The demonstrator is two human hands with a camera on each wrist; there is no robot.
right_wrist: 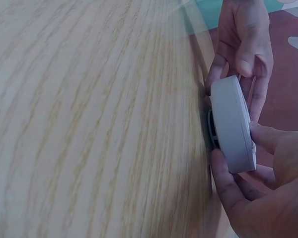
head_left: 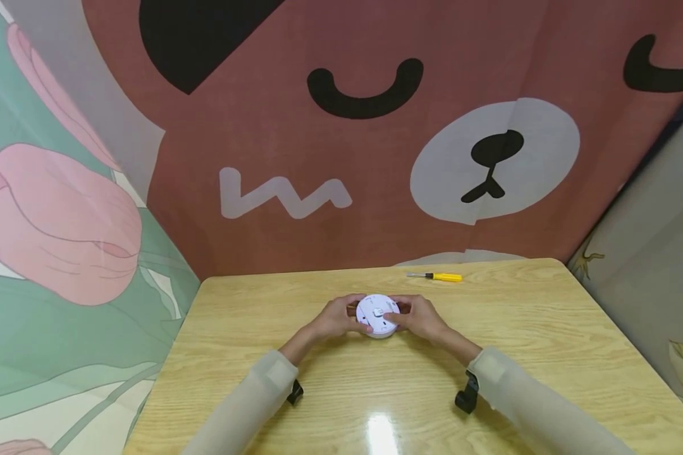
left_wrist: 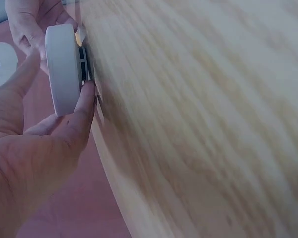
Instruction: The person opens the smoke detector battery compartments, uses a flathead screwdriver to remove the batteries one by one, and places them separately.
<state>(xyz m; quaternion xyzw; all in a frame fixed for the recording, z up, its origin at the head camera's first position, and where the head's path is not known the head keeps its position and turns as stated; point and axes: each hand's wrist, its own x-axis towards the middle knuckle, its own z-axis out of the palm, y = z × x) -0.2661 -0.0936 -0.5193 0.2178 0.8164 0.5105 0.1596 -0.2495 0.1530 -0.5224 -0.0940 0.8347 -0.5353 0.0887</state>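
Observation:
A round white smoke detector [head_left: 371, 305] is held between both hands over the table, its flat back facing up. A small white raised piece [head_left: 378, 312] sits near the middle of that back. My left hand [head_left: 338, 317] grips the left side, fingers under the rim. From the right, my right hand [head_left: 421, 318] holds it with the thumb on the flat back and fingers at the edge and below. In the left wrist view the smoke detector [left_wrist: 62, 69] stands edge-on, and its dark slotted part [right_wrist: 212, 130] shows on the table side in the right wrist view.
A screwdriver [head_left: 445, 277] with a yellow handle lies near the table's back edge, to the right of the hands. The wood-grain table [head_left: 250, 309] meets a hanging cloth [head_left: 284, 246] with a bear print behind it. Printed cloths also hang at both sides.

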